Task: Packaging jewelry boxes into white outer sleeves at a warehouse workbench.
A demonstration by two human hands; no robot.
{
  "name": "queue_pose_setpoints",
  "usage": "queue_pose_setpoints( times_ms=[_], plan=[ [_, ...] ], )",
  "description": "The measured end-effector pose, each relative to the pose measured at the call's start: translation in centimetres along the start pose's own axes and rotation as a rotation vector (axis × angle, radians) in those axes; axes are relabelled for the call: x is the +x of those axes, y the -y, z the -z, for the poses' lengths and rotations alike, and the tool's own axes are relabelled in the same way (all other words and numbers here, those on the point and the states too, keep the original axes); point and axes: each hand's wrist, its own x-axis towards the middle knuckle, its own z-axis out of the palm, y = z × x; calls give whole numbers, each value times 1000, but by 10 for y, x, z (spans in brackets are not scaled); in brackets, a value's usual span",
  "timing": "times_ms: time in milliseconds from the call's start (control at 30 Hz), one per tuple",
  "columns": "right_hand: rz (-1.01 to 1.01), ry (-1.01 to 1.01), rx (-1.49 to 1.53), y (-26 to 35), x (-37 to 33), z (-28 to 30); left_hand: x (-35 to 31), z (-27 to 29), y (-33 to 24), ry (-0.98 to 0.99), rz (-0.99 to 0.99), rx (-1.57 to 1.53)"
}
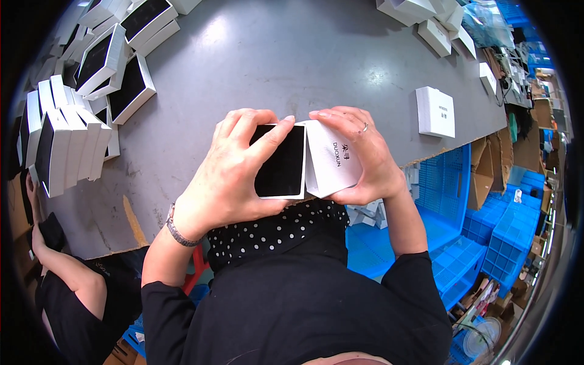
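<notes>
My left hand (236, 161) is closed around a small white box base (281, 162) with a black inside, its thumb and fingers along the edges. Right beside it, my right hand (364, 152) grips a white printed box lid (330, 159), tilted and with its left edge against the base. Both pieces are held over the near edge of the grey table. My fingers hide parts of both pieces.
Stacked white box bases (67, 137) stand at the left. White boxes (435, 36) lie at the far right, and a white box (435, 112) sits nearer. Blue crates (443, 188) are below the table's right edge. A co-worker's arm (67, 264) shows at lower left.
</notes>
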Motion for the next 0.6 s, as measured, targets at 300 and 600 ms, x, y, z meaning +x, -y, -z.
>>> queue_pose_setpoints(
  times_ms=[300,600],
  plan=[
    [4,3,-59,0,3,-1,2,10,-11,62,28,80],
    [-24,4,-69,0,2,0,2,-1,-11,37,-16,113]
  ],
)
